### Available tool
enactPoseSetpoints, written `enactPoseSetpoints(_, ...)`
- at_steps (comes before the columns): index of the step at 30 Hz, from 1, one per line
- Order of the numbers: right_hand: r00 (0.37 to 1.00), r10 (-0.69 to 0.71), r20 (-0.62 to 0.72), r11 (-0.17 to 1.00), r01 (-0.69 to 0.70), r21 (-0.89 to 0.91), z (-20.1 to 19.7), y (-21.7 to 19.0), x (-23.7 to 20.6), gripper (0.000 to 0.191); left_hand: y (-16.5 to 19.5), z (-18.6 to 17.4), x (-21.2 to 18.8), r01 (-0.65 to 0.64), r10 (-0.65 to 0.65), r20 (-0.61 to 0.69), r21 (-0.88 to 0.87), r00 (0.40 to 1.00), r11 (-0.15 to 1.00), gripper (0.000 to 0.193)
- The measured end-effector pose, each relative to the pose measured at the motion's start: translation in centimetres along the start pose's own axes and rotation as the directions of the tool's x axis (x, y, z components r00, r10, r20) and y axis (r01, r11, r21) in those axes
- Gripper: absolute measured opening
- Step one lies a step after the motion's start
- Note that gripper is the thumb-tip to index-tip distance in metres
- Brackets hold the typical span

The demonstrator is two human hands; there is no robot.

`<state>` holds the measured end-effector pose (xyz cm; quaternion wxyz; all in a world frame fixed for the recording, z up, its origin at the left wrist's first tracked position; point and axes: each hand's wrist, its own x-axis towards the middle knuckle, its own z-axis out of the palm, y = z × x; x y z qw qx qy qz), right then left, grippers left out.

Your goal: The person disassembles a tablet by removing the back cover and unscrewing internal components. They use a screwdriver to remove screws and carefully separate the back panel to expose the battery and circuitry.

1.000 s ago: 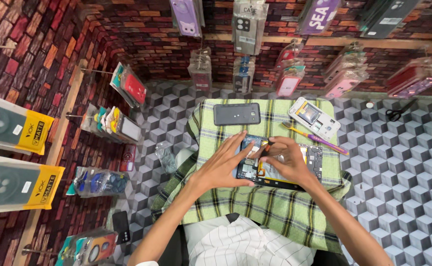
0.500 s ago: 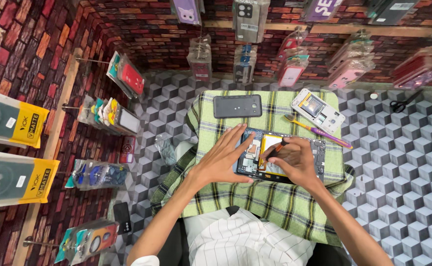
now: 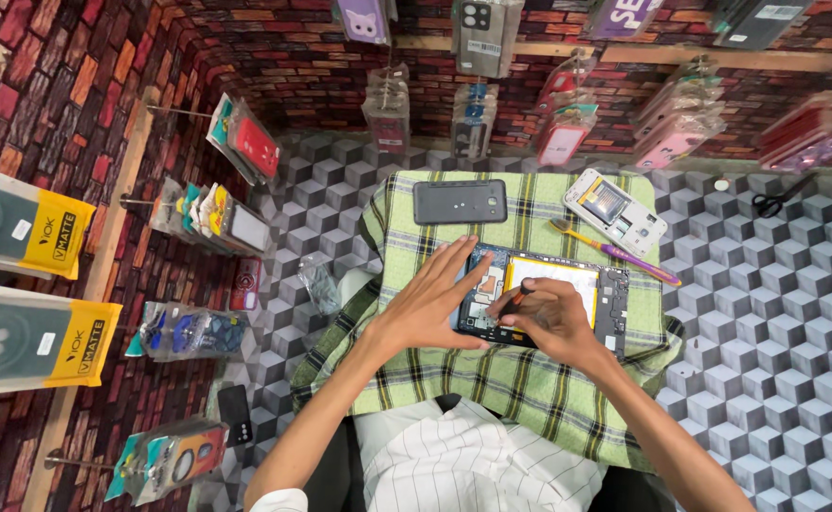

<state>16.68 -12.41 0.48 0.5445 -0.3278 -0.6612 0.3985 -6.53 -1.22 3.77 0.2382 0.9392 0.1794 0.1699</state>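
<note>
Right hand (image 3: 547, 320) curled in a narrow pinch on a small screwdriver (image 3: 518, 298), orange-tipped handle poking out between thumb and fingers, tip down on the left half of the opened phone (image 3: 544, 296). Wrist bent, forearm coming in from the lower right, cut off at the frame's bottom edge. Left hand (image 3: 433, 305) flat and spread wide, palm down, fingers fanned toward the top, fingertips pressing the phone's left edge; holds nothing. Left forearm runs in from the lower left, sleeve end just visible at the bottom.

Opened phone lies face down, back removed, on the green checked cloth (image 3: 530, 379) over the lap, in the centre, pale battery showing. Its lower edge and the screwdriver tip are hidden under the right hand; can't make out the exact screw or contact spot.

Farther up on the cloth: dark back cover (image 3: 460, 201), well apart from the hands. To the right, a white phone frame (image 3: 617, 211) and a purple-handled tool (image 3: 615, 252) just beside it. Scissors (image 3: 774, 201) on the cube-pattern surface (image 3: 776, 313) at far right, partly hard to read. Packaged phone cases (image 3: 245, 147) hang on the brick walls, several cut off by the frame.
</note>
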Motion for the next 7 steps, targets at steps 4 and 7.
enactPoseSetpoints(4, 1.0, -0.01, 0.01, 1.0, 0.01, -0.014, -0.1, 0.5, -0.3, 0.064, 0.0, -0.1, 0.0, 0.0, 0.0, 0.002, 0.0, 1.0, 1.0, 0.129)
enactPoseSetpoints(7, 1.0, -0.012, 0.004, 1.0, 0.012, -0.016, -0.2, 1.5, -1.0, 0.061, 0.0, 0.0, 0.1, 0.006, -0.006, 0.004, -0.001, 1.0, 1.0, 0.129)
